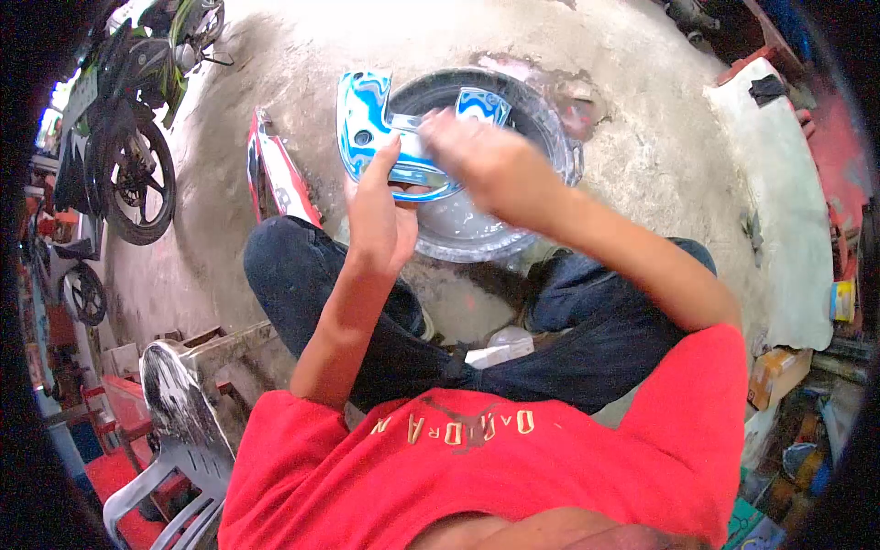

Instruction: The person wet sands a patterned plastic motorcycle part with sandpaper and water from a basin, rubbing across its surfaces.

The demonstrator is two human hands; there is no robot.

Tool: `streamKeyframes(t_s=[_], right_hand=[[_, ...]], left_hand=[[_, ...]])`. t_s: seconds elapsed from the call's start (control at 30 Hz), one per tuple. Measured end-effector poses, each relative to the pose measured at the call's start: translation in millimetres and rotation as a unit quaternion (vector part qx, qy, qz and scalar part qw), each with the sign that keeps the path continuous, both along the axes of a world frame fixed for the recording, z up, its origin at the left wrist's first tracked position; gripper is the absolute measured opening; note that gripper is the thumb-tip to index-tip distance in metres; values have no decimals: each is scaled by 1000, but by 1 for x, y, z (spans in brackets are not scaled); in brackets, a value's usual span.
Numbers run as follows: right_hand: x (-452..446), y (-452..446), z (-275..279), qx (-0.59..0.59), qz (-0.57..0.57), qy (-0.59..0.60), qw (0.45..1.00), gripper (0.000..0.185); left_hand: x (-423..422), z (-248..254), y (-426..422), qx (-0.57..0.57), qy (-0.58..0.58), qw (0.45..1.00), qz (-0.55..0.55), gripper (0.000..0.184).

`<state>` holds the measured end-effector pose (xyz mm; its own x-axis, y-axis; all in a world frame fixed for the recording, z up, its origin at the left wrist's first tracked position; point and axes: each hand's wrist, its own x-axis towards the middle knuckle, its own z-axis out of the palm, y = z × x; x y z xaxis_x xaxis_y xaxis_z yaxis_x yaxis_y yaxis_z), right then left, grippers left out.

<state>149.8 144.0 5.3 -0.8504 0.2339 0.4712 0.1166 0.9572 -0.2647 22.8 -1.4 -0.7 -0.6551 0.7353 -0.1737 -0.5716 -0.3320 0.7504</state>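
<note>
My left hand [378, 215] grips a glossy blue-and-white patterned plastic panel [359, 108], which looks like a motorcycle body part, with the thumb on its upper face. A round hole shows near the panel's left side. My right hand [495, 167] is over the panel's right part, blurred by motion, its fingers curled. Whatever lies under those fingers is hidden. Beneath both hands stands a round basin [556, 128] with sudsy water, partly covered by the panel and my right hand.
A red-and-white panel [284, 174] lies on the concrete floor to the left. A motorcycle [137, 174] stands at the far left, with a grey plastic chair [179, 431] nearer. To the right are a pale sheet [788, 211] and a cardboard box [777, 376].
</note>
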Motion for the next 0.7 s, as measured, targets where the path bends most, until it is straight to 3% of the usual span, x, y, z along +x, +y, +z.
streamKeyframes(t_s=[0.07, 0.13, 0.17, 0.27, 0.3, 0.4, 0.47, 0.5, 0.6, 0.67, 0.7], right_hand=[[0, -31, -2, 53, 99, 92, 989, 38], [-2, 8, -1, 7, 19, 24, 1000, 35], [-3, 27, 6, -94, -67, -77, 990, 35], [1, 14, -1, -64, -65, -44, 995, 37], [0, -2, -16, 8, 9, 16, 1000, 39], [7, -28, 3, 62, 101, 66, 991, 40], [5, 14, -6, 18, -6, 27, 999, 40], [6, 26, 9, -86, -82, -72, 990, 40], [8, 6, -7, 37, -1, 55, 998, 41], [14, -40, 6, 73, 116, 65, 988, 42], [12, -34, 11, 64, 121, 77, 988, 42]], left_hand=[[-5, -5, 0, 7, -29, 999, -28, 31], [0, 3, -3, -2, -14, 999, -29, 32], [0, 3, -4, 6, -12, 999, -41, 32], [1, 1, 0, -4, 3, 1000, -14, 32], [-1, 0, -2, 2, -2, 1000, -21, 32], [-12, -12, -2, 22, -21, 999, -40, 31], [-5, 3, -5, 11, -27, 999, -38, 28], [-5, 6, -5, 15, -30, 999, -37, 27], [-8, 3, 0, 30, -36, 999, -25, 26], [-16, -9, -3, 43, -34, 998, -38, 26], [-17, -8, -5, 44, -52, 997, -45, 27]])
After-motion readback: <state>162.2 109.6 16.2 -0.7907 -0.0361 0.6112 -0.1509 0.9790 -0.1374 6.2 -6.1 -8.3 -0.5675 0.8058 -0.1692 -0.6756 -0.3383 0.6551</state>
